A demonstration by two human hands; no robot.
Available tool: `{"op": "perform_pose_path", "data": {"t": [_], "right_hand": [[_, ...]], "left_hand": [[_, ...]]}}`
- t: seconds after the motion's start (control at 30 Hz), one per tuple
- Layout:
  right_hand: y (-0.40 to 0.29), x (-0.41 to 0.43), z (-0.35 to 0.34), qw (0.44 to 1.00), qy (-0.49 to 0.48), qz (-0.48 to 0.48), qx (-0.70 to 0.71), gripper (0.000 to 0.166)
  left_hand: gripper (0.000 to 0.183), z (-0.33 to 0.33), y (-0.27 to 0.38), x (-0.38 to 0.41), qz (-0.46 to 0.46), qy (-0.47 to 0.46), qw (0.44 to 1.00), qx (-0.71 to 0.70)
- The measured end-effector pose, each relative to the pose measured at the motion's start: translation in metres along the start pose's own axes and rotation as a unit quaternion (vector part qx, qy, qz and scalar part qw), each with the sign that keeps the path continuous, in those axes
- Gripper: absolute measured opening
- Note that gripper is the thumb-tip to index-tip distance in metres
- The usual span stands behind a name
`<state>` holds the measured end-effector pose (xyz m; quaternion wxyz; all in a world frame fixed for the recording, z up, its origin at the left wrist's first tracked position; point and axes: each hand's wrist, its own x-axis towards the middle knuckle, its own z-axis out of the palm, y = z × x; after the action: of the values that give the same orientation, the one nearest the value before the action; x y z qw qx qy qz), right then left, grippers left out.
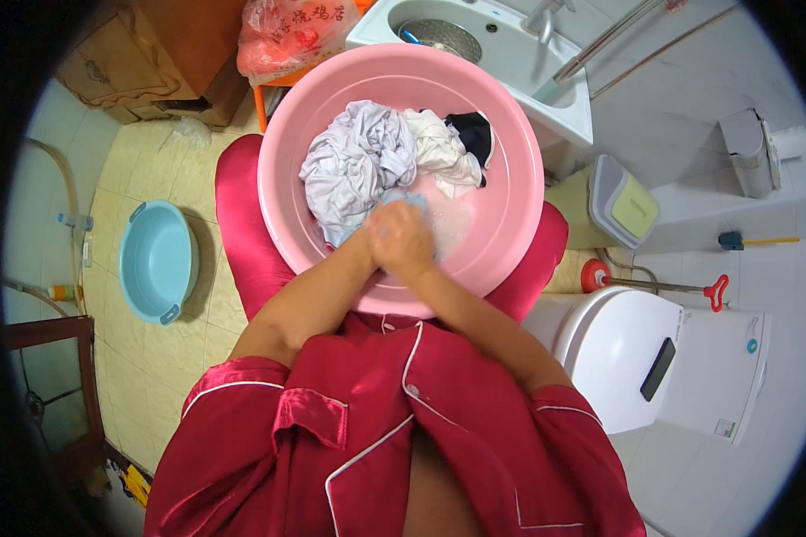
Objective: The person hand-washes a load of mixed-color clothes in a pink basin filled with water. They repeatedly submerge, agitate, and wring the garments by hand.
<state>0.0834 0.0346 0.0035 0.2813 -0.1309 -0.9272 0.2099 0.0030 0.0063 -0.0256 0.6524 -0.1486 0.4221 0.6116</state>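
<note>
My left hand (378, 235) and my right hand (408, 243) press together low in a large pink plastic basin (403, 307). Both are closed on a wet light blue cloth (406, 199), which shows between and above them. My right hand is blurred and covers much of the left. Against the basin's left side lies a bunched pale lavender-white garment (356, 161), touching the blue cloth. Farther right is a crumpled white cloth (440, 144), beside a black piece of fabric with white edging (471, 137). Shallow sudsy water (453, 218) covers part of the basin's bottom.
A light blue basin (158, 262) stands on the tiled floor to the left. Ahead are a white sink (504, 64) and a red plastic bag (295, 40). To the right are a lidded bin (624, 201), a plunger (651, 282) and a toilet (618, 362) with a dark phone (658, 369) on its lid.
</note>
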Motion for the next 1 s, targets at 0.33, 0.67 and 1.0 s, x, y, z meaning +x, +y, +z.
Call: {"op": "perform_pose_path", "data": {"t": [0.33,0.67,1.0], "right_hand": [[0.117,0.024,-0.016,0.904,-0.186,0.294,-0.249,0.034],[0.116,0.032,-0.010,0.845,-0.393,0.264,-0.248,0.048],[-0.032,-0.002,-0.033,0.981,-0.052,0.005,0.189,0.022]], "left_hand": [[0.088,0.007,-0.003,-0.002,-0.015,0.013,0.999,0.035],[0.076,0.007,-0.007,0.000,-0.036,0.082,0.996,-0.015],[0.065,-0.027,0.005,0.044,0.052,0.013,0.996,-0.066]]}}
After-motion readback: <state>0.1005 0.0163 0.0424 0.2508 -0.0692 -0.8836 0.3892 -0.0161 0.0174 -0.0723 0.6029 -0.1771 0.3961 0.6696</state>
